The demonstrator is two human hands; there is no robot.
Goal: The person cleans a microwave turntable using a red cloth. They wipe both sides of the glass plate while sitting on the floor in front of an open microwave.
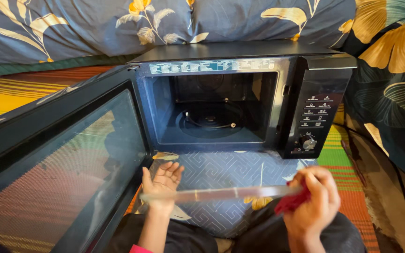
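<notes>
A black microwave oven (240, 51) stands on the floor with its door (62, 154) swung wide to the left. Its cavity shows a bare roller ring (210, 121). In front of it I hold a round clear glass turntable plate (221, 193) edge-on. My left hand (161, 180) supports its left rim with the palm up and fingers spread. My right hand (312, 204) grips the plate's right rim together with a red cloth (290, 202).
Blue floral cushions (94, 23) lie behind the oven, and a dark floral cushion (394, 93) sits at the right. A grey patterned mat (221, 171) and a striped rug (352, 187) cover the floor. The control panel (316, 122) with a dial faces me.
</notes>
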